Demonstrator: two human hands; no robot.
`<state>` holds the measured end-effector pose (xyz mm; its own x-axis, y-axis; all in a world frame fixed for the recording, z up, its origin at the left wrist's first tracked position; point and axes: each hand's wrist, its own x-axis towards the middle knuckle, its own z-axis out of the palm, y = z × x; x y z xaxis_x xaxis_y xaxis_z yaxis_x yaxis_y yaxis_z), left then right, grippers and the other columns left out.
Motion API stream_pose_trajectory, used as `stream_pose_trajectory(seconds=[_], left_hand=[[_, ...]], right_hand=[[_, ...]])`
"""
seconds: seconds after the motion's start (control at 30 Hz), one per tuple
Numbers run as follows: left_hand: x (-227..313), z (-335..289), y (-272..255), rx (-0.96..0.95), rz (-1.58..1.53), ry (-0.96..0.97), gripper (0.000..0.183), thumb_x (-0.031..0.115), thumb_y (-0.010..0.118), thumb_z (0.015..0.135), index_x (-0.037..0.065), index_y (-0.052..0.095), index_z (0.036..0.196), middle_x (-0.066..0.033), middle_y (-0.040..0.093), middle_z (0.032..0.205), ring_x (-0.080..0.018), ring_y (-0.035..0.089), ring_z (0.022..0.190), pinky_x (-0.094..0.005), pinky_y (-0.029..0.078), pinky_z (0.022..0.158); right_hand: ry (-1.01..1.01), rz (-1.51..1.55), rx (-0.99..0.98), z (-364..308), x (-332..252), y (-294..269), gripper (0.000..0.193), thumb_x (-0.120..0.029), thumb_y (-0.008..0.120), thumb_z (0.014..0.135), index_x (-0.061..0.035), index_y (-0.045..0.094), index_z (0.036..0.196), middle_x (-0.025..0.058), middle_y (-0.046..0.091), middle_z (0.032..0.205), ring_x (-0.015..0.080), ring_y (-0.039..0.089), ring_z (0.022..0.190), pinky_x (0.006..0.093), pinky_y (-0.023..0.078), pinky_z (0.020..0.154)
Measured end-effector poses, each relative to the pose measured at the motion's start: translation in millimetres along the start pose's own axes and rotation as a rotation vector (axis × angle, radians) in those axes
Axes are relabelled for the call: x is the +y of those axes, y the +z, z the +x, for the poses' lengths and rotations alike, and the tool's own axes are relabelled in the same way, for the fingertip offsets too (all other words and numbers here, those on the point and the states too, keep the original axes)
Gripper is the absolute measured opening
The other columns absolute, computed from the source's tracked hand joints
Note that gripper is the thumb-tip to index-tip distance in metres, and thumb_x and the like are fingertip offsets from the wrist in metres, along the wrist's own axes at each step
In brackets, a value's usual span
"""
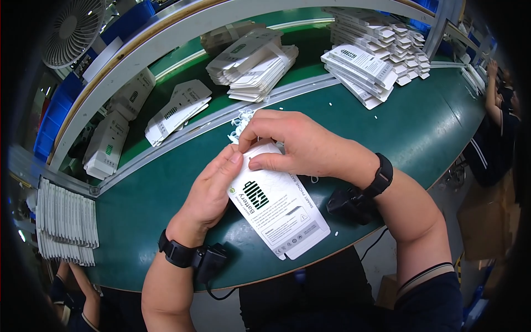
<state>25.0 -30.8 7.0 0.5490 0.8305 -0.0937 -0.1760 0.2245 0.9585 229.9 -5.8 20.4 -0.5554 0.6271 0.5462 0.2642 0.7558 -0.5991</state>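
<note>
A flat white carton (282, 213) with green and grey print is held tilted above the green table, its top end away from me. My left hand (206, 185) grips the upper left edge, thumb near the top corner. My right hand (296, 141) arches over the top end. Its thumb presses on the front face and its bent fingers reach the top edge, close to the left thumb. What lies between those fingertips is hidden. Just beyond my hands sits a small heap of white plastic loops (239, 124), partly covered by the right hand.
Stacked white cartons (251, 63) lie on the green belt (221, 102) behind a metal rail. More stacks stand at the back right (362, 72) and left edge (66, 221). A fan (72, 27) is at upper left. Other people's arms show at both sides.
</note>
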Motion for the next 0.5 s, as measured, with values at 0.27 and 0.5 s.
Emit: stream_pose_trajectory(seconds=[0.27, 0.5], left_hand=[[-3.1, -1.6, 0.7, -0.059, 0.1, -0.017, 0.041, 0.036, 0.038, 0.104, 0.003, 0.052, 0.123, -0.0031, 0.059, 0.107, -0.0071, 0.056, 0.097, -0.0231, 0.044, 0.087], [-5.9, 1.3, -4.6, -0.026, 0.101, -0.063, 0.036, 0.034, 0.042, 0.104, 0.003, 0.055, 0.117, -0.0025, 0.06, 0.101, -0.007, 0.057, 0.092, -0.0226, 0.046, 0.082]], right_hand=[[0.144, -0.039, -0.034, -1.6, 0.2, -8.9, 0.012, -0.01, 0.066, 0.084, -0.0027, 0.065, 0.093, 0.0091, 0.067, 0.083, 0.0233, 0.065, 0.074, 0.031, 0.051, 0.068], [0.201, -0.052, 0.022, 0.0, 13.0, -21.4, 0.017, -0.017, 0.066, 0.084, -0.0045, 0.068, 0.094, 0.0122, 0.068, 0.083, 0.0274, 0.064, 0.076, 0.0344, 0.051, 0.069]])
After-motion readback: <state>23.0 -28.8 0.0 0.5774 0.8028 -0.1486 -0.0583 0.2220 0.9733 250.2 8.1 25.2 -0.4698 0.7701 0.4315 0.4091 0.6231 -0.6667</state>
